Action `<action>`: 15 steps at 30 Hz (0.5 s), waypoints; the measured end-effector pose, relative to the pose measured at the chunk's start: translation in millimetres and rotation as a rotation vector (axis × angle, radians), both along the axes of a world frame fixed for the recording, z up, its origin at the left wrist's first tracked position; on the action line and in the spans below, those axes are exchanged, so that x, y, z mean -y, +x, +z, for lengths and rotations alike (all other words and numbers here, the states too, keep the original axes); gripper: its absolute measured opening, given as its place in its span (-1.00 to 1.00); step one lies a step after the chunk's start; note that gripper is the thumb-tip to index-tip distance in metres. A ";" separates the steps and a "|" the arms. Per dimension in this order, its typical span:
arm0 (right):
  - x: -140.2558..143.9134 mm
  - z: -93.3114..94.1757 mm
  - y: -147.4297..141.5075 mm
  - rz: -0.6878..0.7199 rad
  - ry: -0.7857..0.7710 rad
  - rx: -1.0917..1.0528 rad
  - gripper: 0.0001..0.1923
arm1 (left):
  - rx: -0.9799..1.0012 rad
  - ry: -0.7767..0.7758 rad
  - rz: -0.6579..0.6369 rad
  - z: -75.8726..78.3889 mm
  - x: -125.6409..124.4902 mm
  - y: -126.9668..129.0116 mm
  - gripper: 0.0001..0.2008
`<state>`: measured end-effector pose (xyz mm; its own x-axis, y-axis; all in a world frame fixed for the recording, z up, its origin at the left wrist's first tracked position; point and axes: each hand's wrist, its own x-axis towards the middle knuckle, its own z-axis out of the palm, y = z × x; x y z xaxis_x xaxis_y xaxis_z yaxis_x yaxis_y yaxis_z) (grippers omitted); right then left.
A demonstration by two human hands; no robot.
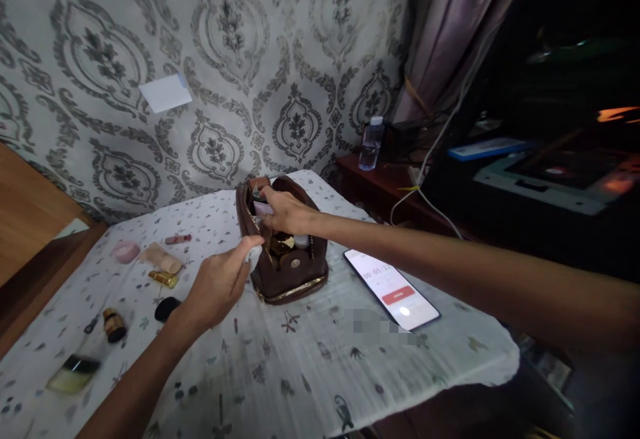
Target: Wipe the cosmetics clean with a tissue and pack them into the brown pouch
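The brown pouch (287, 252) is set open near the middle of the worktop (280, 372), on a white patterned cloth. Its near edge is pinched by the left hand (220, 285), whose fingers are closed on the rim together with something small and white. The right hand (285, 211) is reached into the open top of the pouch, its fingers curled around a pale item among the contents; what that item is cannot be told. Just right of the pouch a phone (393, 290) is laid flat with its screen lit and a timer shown. Left of the pouch, small cosmetics are scattered: a pink round case (125, 251), a beige tube (163, 259), a gold tube (163, 279), a dark round lid (167, 308), a small brown jar (115, 325) and a yellowish bottle (74, 372) lying on its side. Behind and to the right of the pouch, well apart from it, a clear water bottle (371, 143) is stood upright on a dark side table (385, 185).
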<state>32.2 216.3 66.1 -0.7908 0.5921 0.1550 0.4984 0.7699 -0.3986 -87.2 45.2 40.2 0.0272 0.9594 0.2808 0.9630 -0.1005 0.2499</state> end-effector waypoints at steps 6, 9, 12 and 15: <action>0.5 -1.4 -0.1 -0.033 -0.039 -0.049 -0.57 | 0.029 0.012 -0.015 -1.8 -0.6 0.3 -0.61; 0.2 -3.1 -2.1 -0.024 -0.057 -0.083 -0.59 | 0.024 0.009 -0.008 -1.6 -0.9 1.0 -0.61; 0.6 -2.4 -0.7 -0.020 -0.081 -0.077 -0.57 | 0.026 -0.001 -0.007 -0.8 -1.0 1.9 -0.60; 2.4 0.0 2.3 -0.026 -0.097 -0.053 -0.53 | 0.035 -0.004 -0.007 -0.3 -1.1 2.5 -0.60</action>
